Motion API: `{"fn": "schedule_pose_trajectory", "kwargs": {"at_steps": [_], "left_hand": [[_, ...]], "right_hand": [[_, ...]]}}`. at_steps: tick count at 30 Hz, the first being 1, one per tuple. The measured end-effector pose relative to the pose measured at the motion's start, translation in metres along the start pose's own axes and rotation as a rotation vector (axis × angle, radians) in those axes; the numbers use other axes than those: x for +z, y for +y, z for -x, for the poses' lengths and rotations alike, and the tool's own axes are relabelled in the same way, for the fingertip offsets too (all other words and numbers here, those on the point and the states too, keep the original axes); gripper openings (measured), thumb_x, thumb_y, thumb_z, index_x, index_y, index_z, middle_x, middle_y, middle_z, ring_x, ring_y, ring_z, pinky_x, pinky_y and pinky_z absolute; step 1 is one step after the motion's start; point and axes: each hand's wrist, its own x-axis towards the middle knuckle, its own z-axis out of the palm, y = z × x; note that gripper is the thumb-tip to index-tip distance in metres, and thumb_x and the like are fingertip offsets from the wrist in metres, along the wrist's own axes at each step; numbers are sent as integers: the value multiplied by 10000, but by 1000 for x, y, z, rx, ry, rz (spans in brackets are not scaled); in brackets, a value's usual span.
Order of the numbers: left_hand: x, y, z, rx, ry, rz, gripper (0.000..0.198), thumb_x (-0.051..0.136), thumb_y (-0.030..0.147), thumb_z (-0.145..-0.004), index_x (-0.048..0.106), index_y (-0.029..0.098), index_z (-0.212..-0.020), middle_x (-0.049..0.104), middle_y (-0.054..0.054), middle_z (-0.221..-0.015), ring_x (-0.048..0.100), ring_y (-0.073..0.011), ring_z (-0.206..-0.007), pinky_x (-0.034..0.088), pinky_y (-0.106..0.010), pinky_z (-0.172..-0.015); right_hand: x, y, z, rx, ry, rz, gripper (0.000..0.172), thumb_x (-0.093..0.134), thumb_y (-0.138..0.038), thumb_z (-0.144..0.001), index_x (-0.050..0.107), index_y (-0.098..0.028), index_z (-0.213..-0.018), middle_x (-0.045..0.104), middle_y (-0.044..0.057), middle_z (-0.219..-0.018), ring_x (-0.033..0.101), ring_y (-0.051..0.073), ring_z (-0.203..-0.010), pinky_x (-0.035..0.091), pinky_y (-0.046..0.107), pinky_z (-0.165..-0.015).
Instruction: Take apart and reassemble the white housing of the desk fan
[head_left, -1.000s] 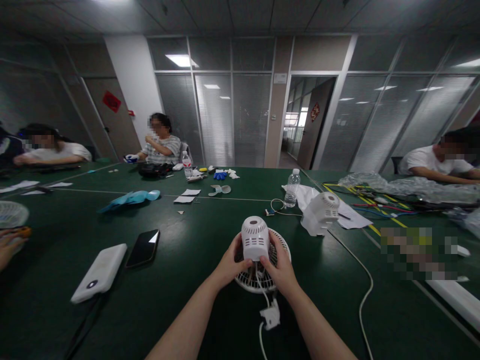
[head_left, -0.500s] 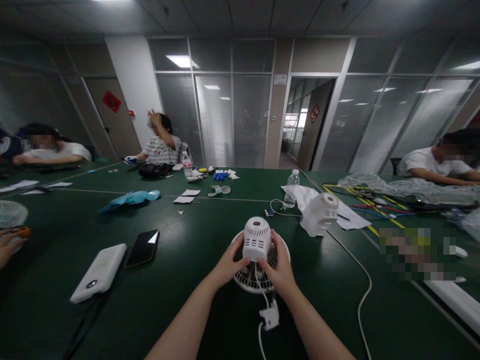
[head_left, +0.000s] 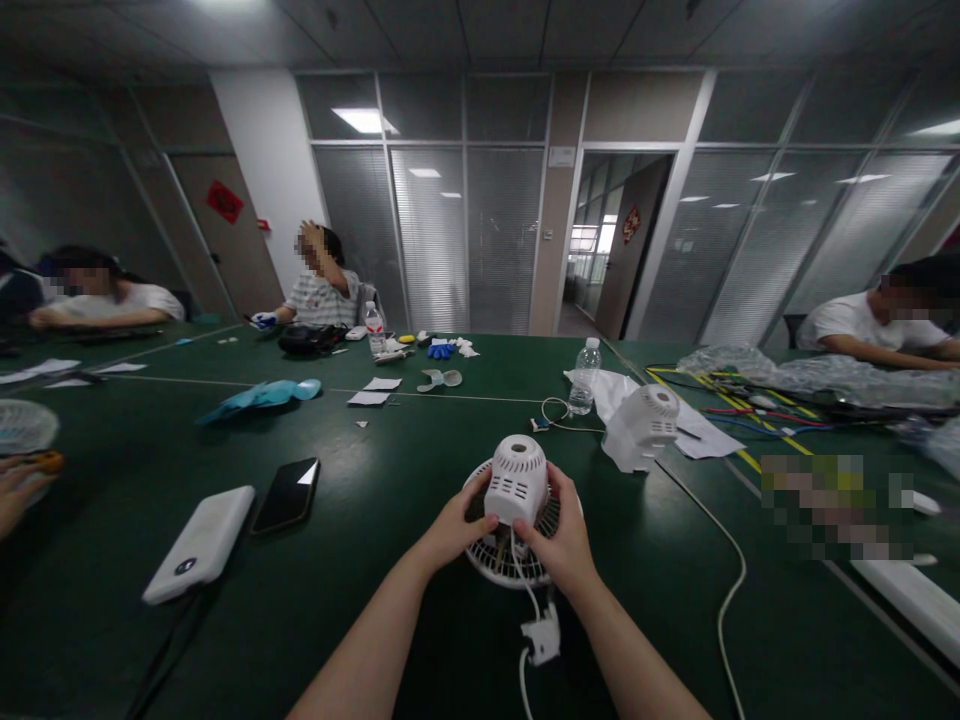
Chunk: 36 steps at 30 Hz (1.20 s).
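Note:
A white vented motor housing (head_left: 516, 480) of a small fan sits between my two hands, over a round white fan grille (head_left: 491, 572) on the green table. My left hand (head_left: 459, 525) grips its left side, thumb at the lower edge. On the opposite side my right hand (head_left: 564, 530) holds it, the thumb near the bottom and fingers along the right. A thin white cable runs down from the housing to a small white part (head_left: 541, 635) in front of the grille. Most of the grille's centre is hidden beneath the housing.
Another white housing (head_left: 646, 428) stands to the right, beside a water bottle (head_left: 583, 376) and a long cable (head_left: 724, 620). At left lie a black phone (head_left: 286, 495) and a white power bank (head_left: 201, 545). Blue fan blades (head_left: 261, 398) lie farther back. Other people sit around the table.
The housing has tilted slightly to the right in my hands. Both hands keep their hold on it, and the things around have stayed put.

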Motion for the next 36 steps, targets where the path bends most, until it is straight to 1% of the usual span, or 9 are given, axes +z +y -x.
{"fn": "schedule_pose_trajectory", "kwargs": {"at_steps": [6, 10, 14, 19, 23, 25, 29, 32, 36], "left_hand": [[1, 5, 3, 51, -41, 110, 874, 726, 483, -731, 298, 269, -1462, 353, -89, -1515, 344, -313, -1382, 270, -482, -1145], [0, 9, 5, 51, -50, 96, 823, 701, 508, -747, 342, 262, -1445, 307, -86, -1537, 304, -323, -1399, 255, -486, -1149], [0, 14, 6, 67, -55, 89, 815, 668, 567, -748, 360, 264, -1440, 272, -74, -1552, 281, -333, -1407, 257, -489, -1147], [-2, 8, 3, 81, -61, -3, 866, 675, 596, -722, 345, 255, -1446, 309, -83, -1534, 293, -326, -1403, 255, -490, -1148], [-3, -2, 0, 42, 16, -146, 903, 697, 580, -702, 313, 267, -1457, 366, -84, -1506, 305, -334, -1396, 239, -525, -1146], [-3, -4, 0, 40, 40, -187, 903, 693, 574, -706, 302, 262, -1459, 396, -88, -1488, 331, -331, -1383, 256, -525, -1138], [-1, 1, -1, 124, 60, -208, 886, 689, 537, -721, 298, 222, -1451, 455, -109, -1440, 431, -296, -1320, 344, -457, -1099], [2, 7, 0, 150, 116, -307, 839, 706, 481, -720, 326, 229, -1425, 495, -104, -1397, 472, -280, -1279, 365, -437, -1077], [10, 10, 3, 71, 241, -470, 838, 738, 429, -681, 345, 242, -1397, 531, -107, -1342, 517, -297, -1211, 372, -474, -1038]], "right_hand": [[0, 3, 1, 10, -38, -38, 872, 739, -387, -715, 269, -257, -1439, 411, 108, -1432, 436, 316, -1298, 377, 500, -1083], [0, 4, 3, 2, -57, 25, 929, 723, -419, -725, 201, -270, -1480, 343, 100, -1496, 373, 335, -1353, 336, 522, -1106], [0, 2, 5, -18, -74, 35, 931, 694, -454, -752, 168, -259, -1494, 331, 104, -1514, 349, 335, -1373, 303, 529, -1123], [-6, -5, 5, -20, -111, 89, 909, 655, -431, -789, 126, -256, -1507, 301, 90, -1536, 341, 319, -1381, 304, 513, -1122], [-12, -6, 0, -8, -188, 196, 880, 606, -460, -825, 100, -259, -1515, 287, 85, -1550, 319, 320, -1397, 288, 518, -1127], [-15, -5, -2, -12, -212, 241, 877, 590, -488, -830, 93, -264, -1517, 298, 79, -1547, 308, 320, -1404, 273, 523, -1130], [-16, -2, -4, 26, -252, 288, 841, 558, -475, -852, 66, -309, -1514, 303, 46, -1548, 303, 307, -1409, 216, 550, -1141], [-16, 2, -5, 69, -285, 258, 792, 526, -411, -874, 62, -330, -1510, 296, 22, -1552, 277, 284, -1423, 157, 551, -1157], [-16, 11, -9, 91, -337, 142, 713, 454, -372, -901, 86, -329, -1510, 261, 3, -1564, 216, 258, -1447, 103, 530, -1174]]}}
